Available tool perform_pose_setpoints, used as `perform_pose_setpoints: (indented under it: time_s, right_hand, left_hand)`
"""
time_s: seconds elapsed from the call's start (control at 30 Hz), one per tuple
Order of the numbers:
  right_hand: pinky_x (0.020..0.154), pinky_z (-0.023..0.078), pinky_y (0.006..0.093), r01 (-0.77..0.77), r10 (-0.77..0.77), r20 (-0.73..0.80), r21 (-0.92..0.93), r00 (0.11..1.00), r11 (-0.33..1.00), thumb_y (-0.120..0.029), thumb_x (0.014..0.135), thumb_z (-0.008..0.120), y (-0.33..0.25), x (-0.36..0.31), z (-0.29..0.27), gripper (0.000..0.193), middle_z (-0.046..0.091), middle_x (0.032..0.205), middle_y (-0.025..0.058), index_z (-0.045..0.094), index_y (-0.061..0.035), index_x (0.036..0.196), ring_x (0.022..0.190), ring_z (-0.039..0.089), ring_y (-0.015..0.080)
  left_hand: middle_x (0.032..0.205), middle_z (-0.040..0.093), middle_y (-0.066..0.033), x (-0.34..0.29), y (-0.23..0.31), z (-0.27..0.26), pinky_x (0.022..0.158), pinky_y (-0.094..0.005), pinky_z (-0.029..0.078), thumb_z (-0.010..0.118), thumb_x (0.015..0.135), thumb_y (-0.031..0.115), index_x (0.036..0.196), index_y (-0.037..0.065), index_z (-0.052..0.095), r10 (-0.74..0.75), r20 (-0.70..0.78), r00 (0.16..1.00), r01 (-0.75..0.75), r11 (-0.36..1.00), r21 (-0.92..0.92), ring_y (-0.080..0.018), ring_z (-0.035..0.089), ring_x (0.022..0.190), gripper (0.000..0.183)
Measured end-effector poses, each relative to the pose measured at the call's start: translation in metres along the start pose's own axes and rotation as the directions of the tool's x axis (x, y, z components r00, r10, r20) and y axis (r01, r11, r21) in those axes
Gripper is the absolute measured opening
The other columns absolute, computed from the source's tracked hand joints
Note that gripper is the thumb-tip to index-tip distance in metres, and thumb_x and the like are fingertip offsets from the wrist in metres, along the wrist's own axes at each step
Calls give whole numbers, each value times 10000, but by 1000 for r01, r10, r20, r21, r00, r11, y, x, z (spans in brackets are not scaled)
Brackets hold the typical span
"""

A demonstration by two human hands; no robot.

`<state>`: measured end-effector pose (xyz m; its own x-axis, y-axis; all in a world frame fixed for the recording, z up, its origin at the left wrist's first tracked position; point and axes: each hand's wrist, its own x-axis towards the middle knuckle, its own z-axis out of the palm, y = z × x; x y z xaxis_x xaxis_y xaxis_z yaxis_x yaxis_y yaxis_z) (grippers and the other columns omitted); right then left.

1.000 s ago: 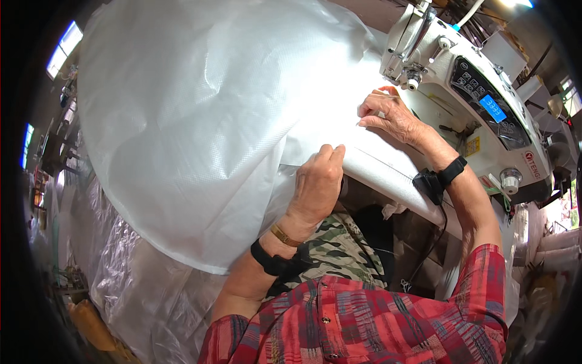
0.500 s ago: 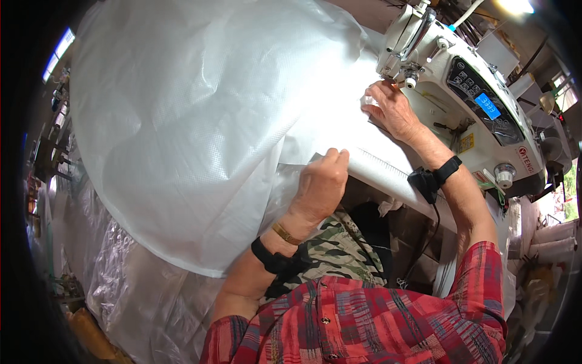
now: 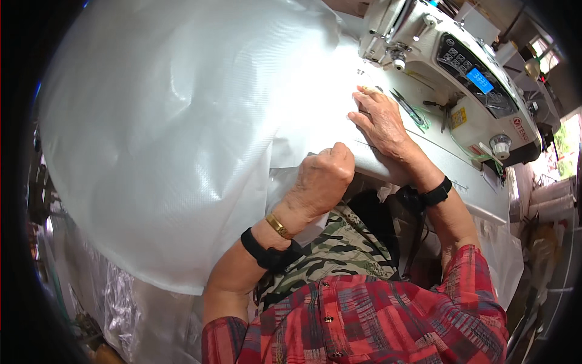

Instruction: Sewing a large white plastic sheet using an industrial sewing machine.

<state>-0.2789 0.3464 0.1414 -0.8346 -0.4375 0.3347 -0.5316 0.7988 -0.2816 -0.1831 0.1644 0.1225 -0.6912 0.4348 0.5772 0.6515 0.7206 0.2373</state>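
A large sheet of white woven plastic covers the left and middle of the view, draped over the sewing machine's white bed. My left hand is closed in a fist on the sheet's near edge. My right hand lies palm down beside the sheet's right part, just in front of the sewing head, with its fingers stretched out. The white sewing machine stands at the upper right. Glare washes out the sheet next to my right fingertips.
Dark thread snips lie on the machine bed, with green thread by them. A control panel with a lit blue display faces me. Crumpled clear plastic hangs at the lower left. Camouflage cloth covers my lap.
My right hand has drawn back from under the sewing head toward me, and its fingers have flattened. The snips have come into sight. My left hand stays closed at the edge; the view has shifted.
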Motion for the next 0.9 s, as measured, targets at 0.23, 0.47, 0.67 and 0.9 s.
perform_pose_setpoints:
  time_s: [0.23,0.47,0.67,0.9]
  right_hand:
    - [885,380,431,75,-81,-99,-60,992,995,-354,902,612,6,2,4,405,617,1000,166,604,-3,1104,974,553,324]
    - [935,380,446,81,-81,-84,-1,993,997,-233,923,560,6,2,7,304,631,1063,164,618,-1,1111,1054,563,320]
    - [922,388,444,192,-193,-250,-26,949,981,-92,886,514,11,1,15,200,608,1065,162,605,0,1039,1066,550,327]
    - [919,379,430,45,-30,-170,86,985,995,-83,889,506,15,3,9,216,603,1077,147,598,-11,1069,1053,544,307]
  left_hand:
    - [715,518,-127,20,-12,6,520,-349,499,615,761,-11,717,15,503,11,33,999,-11,1000,11,-259,622,601,123]
    - [725,582,-152,53,-25,15,557,-354,528,607,785,15,706,1,563,35,113,993,-44,996,77,-283,644,602,93]
    - [743,646,-201,92,-40,32,628,-391,550,576,812,12,718,-20,640,-12,120,993,-4,991,136,-321,683,683,118]
    - [775,657,-211,111,-49,38,710,-467,526,553,827,108,834,-17,683,-206,161,965,210,978,-11,-382,655,717,181]
